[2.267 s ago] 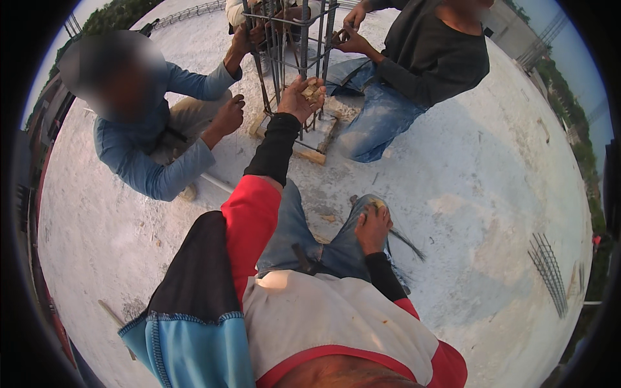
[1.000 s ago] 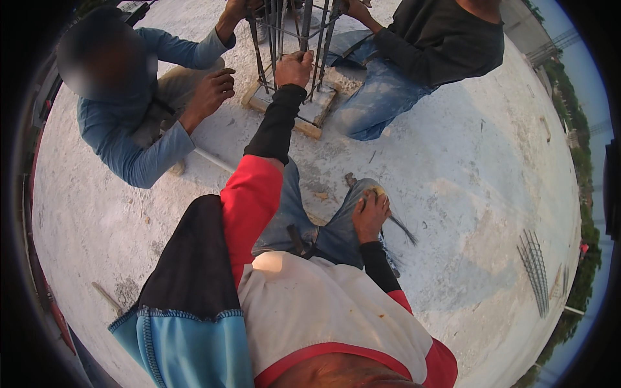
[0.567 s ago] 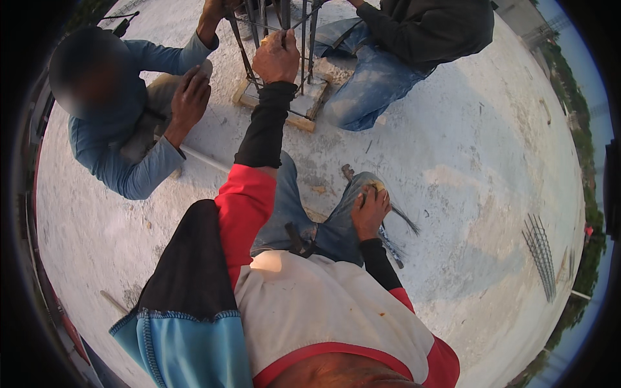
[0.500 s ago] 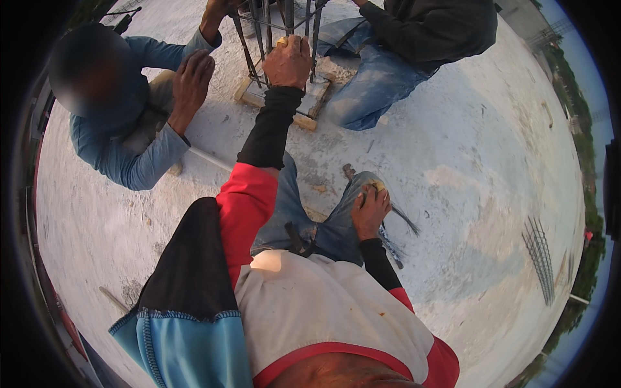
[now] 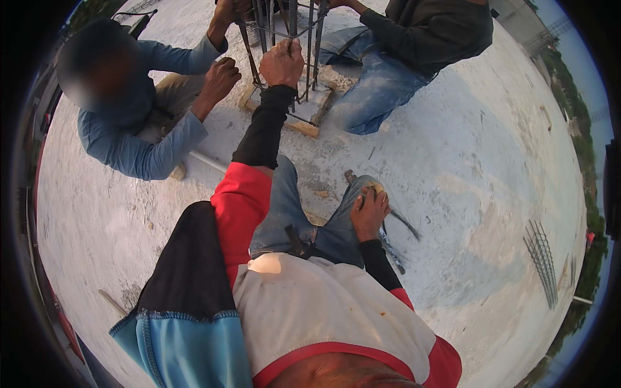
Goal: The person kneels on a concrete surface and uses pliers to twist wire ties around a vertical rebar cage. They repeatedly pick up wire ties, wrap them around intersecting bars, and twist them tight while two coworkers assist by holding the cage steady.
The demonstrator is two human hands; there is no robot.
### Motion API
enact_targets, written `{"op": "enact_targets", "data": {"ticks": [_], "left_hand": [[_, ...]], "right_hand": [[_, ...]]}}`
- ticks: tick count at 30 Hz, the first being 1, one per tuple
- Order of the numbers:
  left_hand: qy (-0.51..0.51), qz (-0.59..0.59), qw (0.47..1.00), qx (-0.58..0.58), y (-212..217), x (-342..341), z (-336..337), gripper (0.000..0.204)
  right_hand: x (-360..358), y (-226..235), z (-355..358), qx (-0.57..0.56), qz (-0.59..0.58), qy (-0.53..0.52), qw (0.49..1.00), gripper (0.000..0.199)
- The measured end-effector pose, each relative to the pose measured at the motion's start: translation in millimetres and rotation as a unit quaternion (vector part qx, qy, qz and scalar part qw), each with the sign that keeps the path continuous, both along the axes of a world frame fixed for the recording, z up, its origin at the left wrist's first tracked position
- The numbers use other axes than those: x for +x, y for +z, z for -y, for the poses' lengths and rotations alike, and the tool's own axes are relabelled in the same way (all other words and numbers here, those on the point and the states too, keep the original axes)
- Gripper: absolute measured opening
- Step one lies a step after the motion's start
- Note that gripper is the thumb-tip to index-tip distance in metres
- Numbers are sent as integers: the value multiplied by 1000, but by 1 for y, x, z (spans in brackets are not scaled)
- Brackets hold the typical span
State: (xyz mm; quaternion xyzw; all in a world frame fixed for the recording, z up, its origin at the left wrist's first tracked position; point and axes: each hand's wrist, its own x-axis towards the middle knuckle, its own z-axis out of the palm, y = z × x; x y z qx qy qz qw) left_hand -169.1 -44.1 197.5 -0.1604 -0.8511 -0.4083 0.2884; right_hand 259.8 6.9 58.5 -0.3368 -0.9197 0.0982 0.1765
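My left hand reaches forward to an upright cage of steel rebar, its fingers closed around one of the near bars. The cage rises from a low, wood-edged square base on the pale slab. My right hand rests on my bent right knee, fingers curled. A bundle of thin dark tie wire sticks out from beneath it on the right. How much of the wire lies inside the grip is hidden. Beside that forearm lies a narrow bluish object, too small to make out.
At the left crouches a person in a blue shirt, hands near the cage. Another person in dark top and jeans kneels at its right. A pale rod lies left of my legs; a bundle of rebar lies far right on the slab.
My left hand has shifted slightly left and down at the cage. The left person's nearer hand has moved right toward the bars, its fingers now curled. My right hand stays on the knee.
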Motion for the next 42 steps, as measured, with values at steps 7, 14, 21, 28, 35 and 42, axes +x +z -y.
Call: {"op": "enact_targets", "data": {"ticks": [7, 14, 21, 28, 35, 42], "left_hand": [[-6, 78, 996, 36, -38, -19, 7, 32], [-2, -53, 997, 52, -14, -8, -13, 32], [-75, 279, 939, 187, -37, -26, 19, 42], [-42, -17, 999, -13, -24, 2, 2, 35], [-141, 273, 875, 374, -5, -28, 33, 27], [-227, -18, 964, 140, 55, -1, 43, 32]], "right_hand": [[-4, 4, 3, -5, 26, -1, 1000, 32], [-3, 9, 7, -43, 31, -9, 999, 31], [-13, 11, 5, -42, 47, -3, 998, 32], [-9, 7, 7, -13, 54, -20, 998, 34], [-8, 5, 6, -7, 29, 1, 1000, 33], [-6, 11, 8, -25, 31, -3, 999, 33]]}}
